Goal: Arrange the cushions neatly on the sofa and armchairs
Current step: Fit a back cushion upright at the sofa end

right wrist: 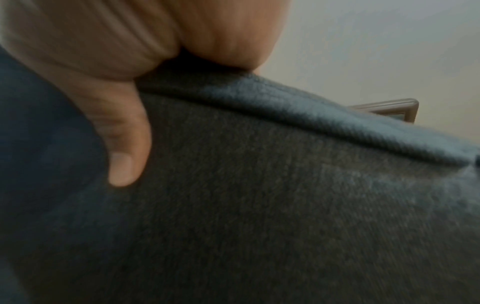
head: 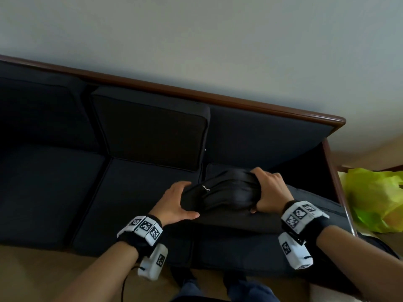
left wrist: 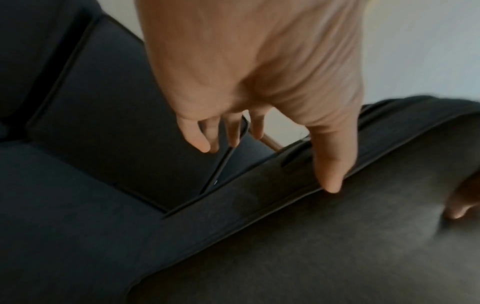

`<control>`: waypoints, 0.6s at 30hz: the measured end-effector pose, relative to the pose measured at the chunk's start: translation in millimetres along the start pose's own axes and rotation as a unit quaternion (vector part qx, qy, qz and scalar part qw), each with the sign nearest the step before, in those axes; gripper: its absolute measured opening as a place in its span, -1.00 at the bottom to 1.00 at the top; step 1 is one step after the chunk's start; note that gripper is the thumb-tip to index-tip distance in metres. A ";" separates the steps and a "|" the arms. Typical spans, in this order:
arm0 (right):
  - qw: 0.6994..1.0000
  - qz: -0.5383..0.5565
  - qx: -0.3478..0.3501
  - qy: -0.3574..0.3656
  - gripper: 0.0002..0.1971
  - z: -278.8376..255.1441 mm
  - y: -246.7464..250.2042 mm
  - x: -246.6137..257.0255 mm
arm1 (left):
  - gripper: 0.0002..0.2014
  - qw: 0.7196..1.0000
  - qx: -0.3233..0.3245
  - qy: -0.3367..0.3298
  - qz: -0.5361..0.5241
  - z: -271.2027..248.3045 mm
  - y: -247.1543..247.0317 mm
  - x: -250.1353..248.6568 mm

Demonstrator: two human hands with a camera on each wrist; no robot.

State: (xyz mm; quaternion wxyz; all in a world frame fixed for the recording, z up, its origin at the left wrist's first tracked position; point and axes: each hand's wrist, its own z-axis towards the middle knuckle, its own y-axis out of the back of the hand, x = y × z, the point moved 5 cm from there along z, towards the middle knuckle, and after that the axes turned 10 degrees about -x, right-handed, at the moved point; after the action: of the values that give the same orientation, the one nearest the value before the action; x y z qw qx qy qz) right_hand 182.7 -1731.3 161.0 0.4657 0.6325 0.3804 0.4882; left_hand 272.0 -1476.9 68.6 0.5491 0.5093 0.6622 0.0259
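A dark loose cushion (head: 229,197) lies tilted on the right seat of the navy sofa (head: 54,192). My right hand (head: 268,190) grips its upper edge and bunches the fabric; in the right wrist view the right hand (right wrist: 116,61) has its thumb (right wrist: 124,154) pressed on the cushion's face (right wrist: 259,185). My left hand (head: 182,200) spans the cushion's left corner with spread fingers. In the left wrist view the left hand (left wrist: 259,82) touches the piping of the cushion (left wrist: 311,236) with its thumb (left wrist: 330,174), while the other fingers hang loose. The sofa back behind the cushion is bare.
Two back cushions stand upright, one in the middle (head: 148,129) and one at the left (head: 39,110). A brown wooden rail (head: 196,92) tops the sofa against the wall. A green plastic bag (head: 375,199) sits beyond the right arm. My legs (head: 218,288) stand at the sofa's front.
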 end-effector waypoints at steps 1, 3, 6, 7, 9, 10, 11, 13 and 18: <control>0.999 0.031 -0.020 0.003 -0.08 -2.5 13.2 -1.1 | 0.08 0.999 0.008 -0.031 0.024 2.5 7.6 -11.2; 0.993 0.100 -0.059 0.018 -0.09 -9.2 37.6 -3.3 | 0.20 0.995 0.026 -0.080 0.060 6.0 24.6 -32.5; 0.975 0.193 -0.096 0.045 -0.13 -18.9 60.7 -10.5 | 0.20 0.990 0.027 -0.110 0.081 3.6 53.9 -63.0; 0.968 0.223 -0.108 0.041 -0.14 -23.0 62.7 -16.9 | 0.17 0.986 0.004 -0.126 0.105 0.7 62.5 -74.5; 0.950 0.282 -0.129 0.025 -0.13 -31.7 55.9 -37.4 | 0.13 0.972 -0.051 -0.153 0.168 -5.0 70.2 -95.2; 0.942 0.307 -0.131 0.013 -0.12 -36.0 48.6 -49.0 | 0.12 0.965 -0.075 -0.165 0.189 -7.4 68.0 -104.2; 0.940 0.316 -0.128 -0.006 -0.09 -40.0 39.3 -60.9 | 0.11 0.960 -0.089 -0.174 0.202 -8.9 61.1 -112.0; 0.946 0.300 -0.110 -0.064 0.03 -46.5 21.1 -86.2 | 0.09 0.954 -0.101 -0.185 0.211 -6.4 36.7 -125.2; 0.927 0.313 -0.115 -0.171 0.08 -69.1 22.6 -154.4 | 0.08 0.931 -0.107 -0.203 0.284 12.0 -42.4 -184.6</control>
State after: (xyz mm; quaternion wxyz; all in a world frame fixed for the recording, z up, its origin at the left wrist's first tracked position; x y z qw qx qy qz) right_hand 80.1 -1867.0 148.3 0.4167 0.7357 0.0187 0.5337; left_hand 231.2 -1633.3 168.1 0.6927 0.6089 0.3573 0.1474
